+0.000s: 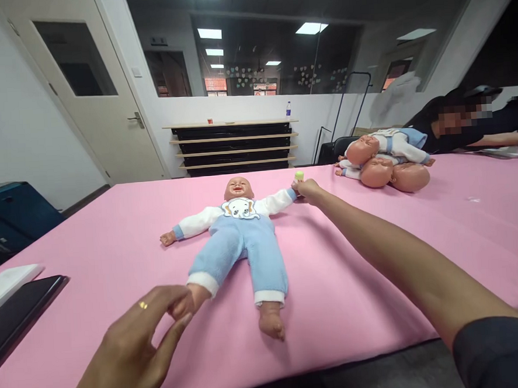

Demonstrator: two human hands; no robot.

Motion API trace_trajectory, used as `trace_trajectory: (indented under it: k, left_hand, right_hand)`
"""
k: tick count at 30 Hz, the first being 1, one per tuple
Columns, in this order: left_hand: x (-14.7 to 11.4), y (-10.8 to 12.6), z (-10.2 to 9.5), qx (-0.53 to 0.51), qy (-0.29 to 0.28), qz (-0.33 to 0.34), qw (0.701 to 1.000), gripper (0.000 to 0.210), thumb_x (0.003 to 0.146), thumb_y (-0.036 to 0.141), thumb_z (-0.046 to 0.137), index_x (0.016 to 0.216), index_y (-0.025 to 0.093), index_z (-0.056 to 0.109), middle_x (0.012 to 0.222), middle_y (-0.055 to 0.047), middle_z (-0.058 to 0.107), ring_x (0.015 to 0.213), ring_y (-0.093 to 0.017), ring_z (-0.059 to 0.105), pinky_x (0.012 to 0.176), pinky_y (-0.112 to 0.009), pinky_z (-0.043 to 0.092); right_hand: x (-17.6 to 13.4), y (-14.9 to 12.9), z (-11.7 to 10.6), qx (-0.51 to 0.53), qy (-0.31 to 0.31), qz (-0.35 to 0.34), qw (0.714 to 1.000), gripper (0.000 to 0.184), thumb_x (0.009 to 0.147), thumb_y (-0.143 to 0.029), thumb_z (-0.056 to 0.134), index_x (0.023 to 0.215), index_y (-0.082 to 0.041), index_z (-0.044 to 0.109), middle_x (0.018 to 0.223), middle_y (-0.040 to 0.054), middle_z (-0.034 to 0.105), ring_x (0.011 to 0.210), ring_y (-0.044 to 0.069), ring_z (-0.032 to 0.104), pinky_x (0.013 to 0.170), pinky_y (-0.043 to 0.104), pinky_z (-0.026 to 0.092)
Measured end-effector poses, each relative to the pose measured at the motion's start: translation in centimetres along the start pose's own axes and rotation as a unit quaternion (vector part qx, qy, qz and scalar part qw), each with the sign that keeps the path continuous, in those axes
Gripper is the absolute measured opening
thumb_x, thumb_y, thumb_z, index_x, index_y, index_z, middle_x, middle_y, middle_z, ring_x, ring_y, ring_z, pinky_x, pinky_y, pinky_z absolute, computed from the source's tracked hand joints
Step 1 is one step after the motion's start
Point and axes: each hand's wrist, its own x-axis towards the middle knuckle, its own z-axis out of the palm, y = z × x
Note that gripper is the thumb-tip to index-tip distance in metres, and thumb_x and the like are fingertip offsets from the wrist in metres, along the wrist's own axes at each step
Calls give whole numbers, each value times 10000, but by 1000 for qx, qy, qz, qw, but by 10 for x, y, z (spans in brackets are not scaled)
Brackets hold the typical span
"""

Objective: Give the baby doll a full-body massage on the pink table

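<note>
A baby doll (247, 241) in a blue and white outfit with an elephant face on the chest lies on its back, head away from me. My left hand (136, 336), with a ring on one finger, pinches the doll's foot (195, 298) on the left side. At the end of the doll's outstretched right-side arm (277, 201), my right hand (308, 191) is closed around the doll's hand, which it mostly hides. Just behind my right hand shows a small item with a yellow-green top (299, 175); its lower part is hidden.
Several dolls (384, 160) are piled at the right of the pink-covered table (345, 306). A person in dark clothes (460, 117) leans in beyond them. A black flat object (20, 314) and a white one (10, 282) lie at the left edge. Low shelves (233, 140) stand against the wall.
</note>
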Motion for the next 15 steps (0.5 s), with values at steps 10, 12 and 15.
trace_trajectory:
  k: [10,12,15]
  left_hand:
    - [-45,-16,54,-1,0,-35,999,220,892,353,516,1087,256,548,985,-47,678,802,-171,675,649,-224,541]
    - [-47,-16,57,-3,-12,-55,998,216,883,378,519,1073,281,550,966,-39,682,770,-180,678,616,-240,547]
    - [-50,-16,55,3,-25,-60,998,200,863,403,529,1029,300,573,923,-38,687,741,-205,679,586,-273,550]
  right_hand:
    - [-12,54,-6,42,26,99,994,59,914,-179,539,963,-146,535,708,-15,555,686,102,591,653,257,583]
    - [-20,50,-11,25,37,91,995,91,891,-184,570,956,-127,542,714,-3,568,691,110,593,644,246,567]
    - [-42,46,-23,-15,58,62,996,151,852,-223,616,933,-106,563,761,49,608,744,152,612,650,251,541]
